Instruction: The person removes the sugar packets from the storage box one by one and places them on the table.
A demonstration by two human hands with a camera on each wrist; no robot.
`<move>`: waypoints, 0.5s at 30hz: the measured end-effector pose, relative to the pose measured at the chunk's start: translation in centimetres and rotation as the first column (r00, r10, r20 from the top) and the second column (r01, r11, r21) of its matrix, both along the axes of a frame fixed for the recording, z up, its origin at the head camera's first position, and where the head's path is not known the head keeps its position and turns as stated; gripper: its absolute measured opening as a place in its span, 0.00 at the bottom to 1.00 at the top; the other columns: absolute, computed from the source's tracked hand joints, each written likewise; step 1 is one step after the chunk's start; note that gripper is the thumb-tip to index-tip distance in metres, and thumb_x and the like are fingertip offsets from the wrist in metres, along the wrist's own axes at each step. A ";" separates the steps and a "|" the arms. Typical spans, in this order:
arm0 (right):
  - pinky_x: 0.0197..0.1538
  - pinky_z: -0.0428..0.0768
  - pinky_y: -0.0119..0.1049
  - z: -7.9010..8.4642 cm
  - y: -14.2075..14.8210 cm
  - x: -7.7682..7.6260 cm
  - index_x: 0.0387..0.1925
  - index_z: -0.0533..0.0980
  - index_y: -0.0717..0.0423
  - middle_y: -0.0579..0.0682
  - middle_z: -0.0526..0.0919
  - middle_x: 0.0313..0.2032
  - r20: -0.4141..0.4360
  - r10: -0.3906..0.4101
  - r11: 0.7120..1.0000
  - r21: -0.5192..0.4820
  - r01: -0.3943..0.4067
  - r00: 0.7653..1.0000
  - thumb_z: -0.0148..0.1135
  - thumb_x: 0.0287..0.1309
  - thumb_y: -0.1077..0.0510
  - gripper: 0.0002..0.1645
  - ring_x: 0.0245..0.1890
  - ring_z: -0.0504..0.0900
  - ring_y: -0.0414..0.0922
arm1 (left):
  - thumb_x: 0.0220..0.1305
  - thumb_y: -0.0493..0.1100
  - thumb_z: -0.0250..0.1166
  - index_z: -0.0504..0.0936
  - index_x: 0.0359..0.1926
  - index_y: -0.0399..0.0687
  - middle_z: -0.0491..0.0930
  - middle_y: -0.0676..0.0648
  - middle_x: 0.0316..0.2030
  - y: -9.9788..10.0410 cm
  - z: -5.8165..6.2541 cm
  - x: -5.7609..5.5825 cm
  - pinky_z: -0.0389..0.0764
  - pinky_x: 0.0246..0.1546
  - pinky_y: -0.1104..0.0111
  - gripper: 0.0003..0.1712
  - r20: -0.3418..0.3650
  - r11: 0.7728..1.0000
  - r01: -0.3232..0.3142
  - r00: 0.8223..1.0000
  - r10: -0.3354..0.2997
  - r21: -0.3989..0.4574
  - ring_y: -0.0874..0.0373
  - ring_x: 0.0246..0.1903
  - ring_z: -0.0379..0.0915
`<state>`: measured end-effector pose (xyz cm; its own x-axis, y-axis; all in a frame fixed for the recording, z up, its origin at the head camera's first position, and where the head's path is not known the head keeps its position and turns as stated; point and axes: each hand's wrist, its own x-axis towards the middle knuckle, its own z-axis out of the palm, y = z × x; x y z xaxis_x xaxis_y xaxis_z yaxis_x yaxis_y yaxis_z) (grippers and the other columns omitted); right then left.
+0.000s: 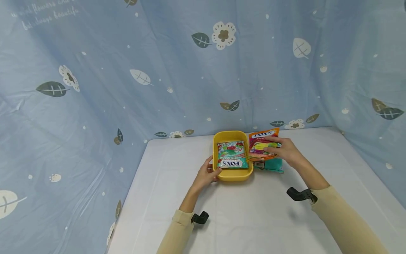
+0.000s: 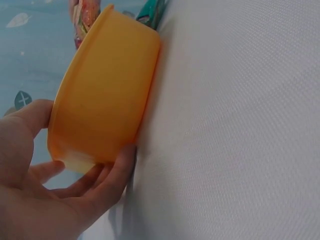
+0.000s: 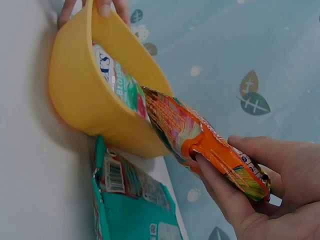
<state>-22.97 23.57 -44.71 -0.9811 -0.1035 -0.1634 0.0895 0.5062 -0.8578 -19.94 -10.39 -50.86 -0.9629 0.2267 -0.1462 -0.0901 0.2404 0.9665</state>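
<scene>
A yellow plastic box (image 1: 233, 176) stands on the white table, with a green Fox's candy bag (image 1: 231, 155) lying inside. My left hand (image 1: 205, 173) grips the box's near left corner, thumb at the rim and fingers against the outer wall, as the left wrist view shows. My right hand (image 1: 283, 150) pinches an orange Fox's candy bag (image 3: 200, 145) between thumb and fingers. This bag is held up beside the box's right rim. Below it, a teal candy bag (image 3: 135, 200) lies on the table against the box's right side, partly covered in the head view.
The white tablecloth (image 1: 253, 218) spreads in front of the box. Behind it hangs a blue curtain (image 1: 190, 70) with leaves and flowers, close to the table's back edge. A black wrist camera (image 1: 200, 217) sits on the left sleeve, another black camera (image 1: 299, 194) on the right.
</scene>
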 end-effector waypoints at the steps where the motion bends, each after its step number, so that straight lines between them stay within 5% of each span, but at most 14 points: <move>1: 0.47 0.86 0.37 -0.1 0.1 0.0 0.73 0.61 0.53 0.70 0.59 0.69 -0.001 0.002 1.000 0.001 -0.002 1.000 0.63 0.64 0.47 0.41 0.52 0.75 0.57 | 0.64 0.41 0.66 0.55 0.76 0.50 0.70 0.32 0.57 0.0 0.0 0.0 0.88 0.43 0.54 0.44 0.005 1.000 0.001 1.000 -0.001 -0.003 0.53 0.46 0.75; 4: 0.47 0.85 0.36 -0.3 0.6 0.1 0.73 0.61 0.54 0.70 0.59 0.69 -0.010 0.003 1.000 0.014 -0.003 1.000 0.63 0.64 0.46 0.41 0.53 0.74 0.57 | 0.64 0.42 0.66 0.55 0.76 0.51 0.70 0.33 0.58 -0.1 -0.1 -0.2 0.87 0.46 0.53 0.43 0.022 1.000 0.008 1.000 -0.008 -0.007 0.53 0.47 0.75; 11: 0.47 0.83 0.33 -0.9 1.6 0.4 0.73 0.60 0.54 0.71 0.59 0.69 0.005 -0.010 1.000 0.026 0.010 1.000 0.63 0.64 0.44 0.42 0.55 0.72 0.58 | 0.64 0.45 0.66 0.52 0.77 0.55 0.69 0.33 0.59 -0.2 -2.7 -1.4 0.88 0.45 0.54 0.45 0.027 1.000 0.007 1.000 -0.006 -0.012 0.53 0.48 0.75; 15: 0.46 0.83 0.32 -1.1 2.0 0.6 0.73 0.60 0.54 0.71 0.59 0.69 0.009 -0.014 1.000 0.017 0.014 1.000 0.62 0.64 0.45 0.42 0.55 0.73 0.58 | 0.63 0.49 0.67 0.54 0.76 0.61 0.70 0.36 0.59 -0.2 -3.2 -1.5 0.89 0.43 0.58 0.45 0.020 1.000 -0.010 1.000 0.011 -0.021 0.53 0.49 0.75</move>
<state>-22.35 25.61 -45.81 -0.9810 -0.0866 -0.1737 0.1044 0.5190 -0.8484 -21.43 -10.57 -54.11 -0.9620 0.2134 -0.1705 -0.1125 0.2592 0.9593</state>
